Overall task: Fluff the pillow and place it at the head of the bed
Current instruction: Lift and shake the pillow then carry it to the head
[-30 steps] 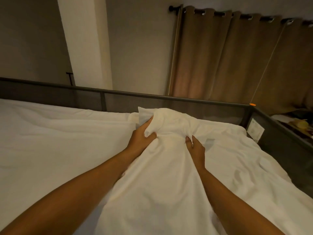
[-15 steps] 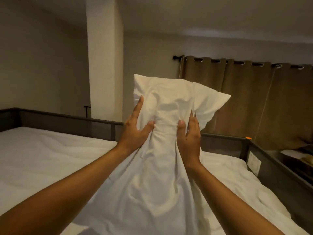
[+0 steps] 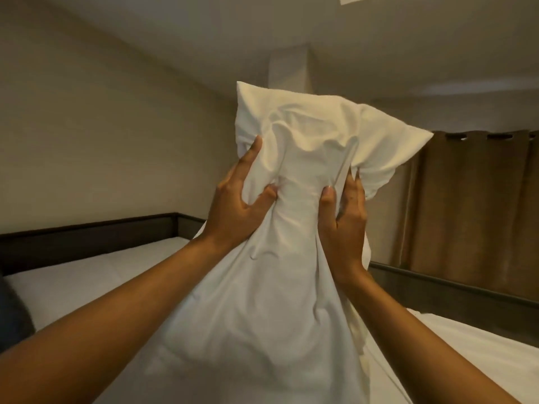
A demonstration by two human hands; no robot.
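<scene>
A white pillow [image 3: 294, 141] in a loose white case is held upright in the air in front of me, above the bed [image 3: 87, 281]. My left hand [image 3: 236, 202] squeezes its left side, fingers dug into the fabric. My right hand [image 3: 344, 214] grips the right side at the same height. Between my hands the pillow is pinched narrow; its top bulges out wide and the slack case hangs down over my forearms. The white mattress lies below, partly hidden by the pillow.
A dark bed frame rail [image 3: 87, 231] runs along the far left side and another rail [image 3: 455, 290] along the right. Brown curtains [image 3: 472, 205] hang at the right. A white pillar [image 3: 288, 71] rises behind the pillow. A dark object [image 3: 11, 313] sits at the left edge.
Both hands lifted the pillow off the mattress and raised it higher in front of me, still squeezing it. My view has tilted upward toward the ceiling.
</scene>
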